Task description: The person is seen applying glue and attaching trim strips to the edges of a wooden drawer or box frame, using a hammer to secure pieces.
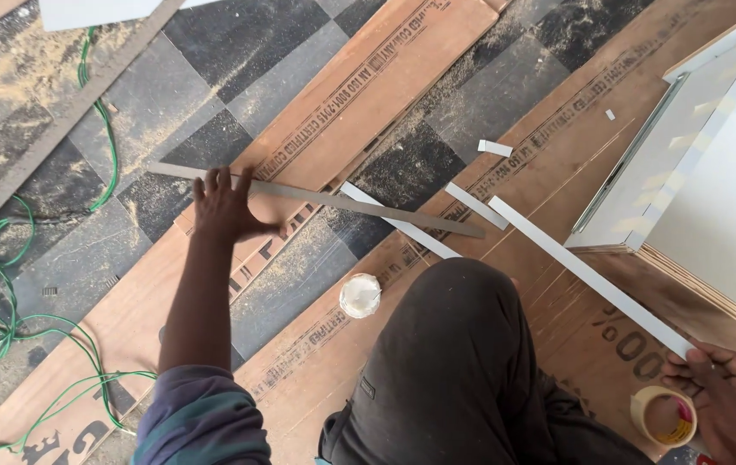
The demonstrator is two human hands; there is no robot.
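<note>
head view, steeply down, close overhead

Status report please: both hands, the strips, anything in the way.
Left hand pressing on long grey strip. Right hand gripping white strip by its end. Tape roll beside right hand; small white tub near knee.

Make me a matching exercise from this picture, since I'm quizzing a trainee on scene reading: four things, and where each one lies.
Things:
1. long grey strip
2. white strip
3. tape roll
4. small round container

Places:
A. beside the right hand, low on the board
B. under the left hand
C. on the floor beside the knee
D. one end held by the right hand

Pairs: 1-B, 2-D, 3-A, 4-C
</note>
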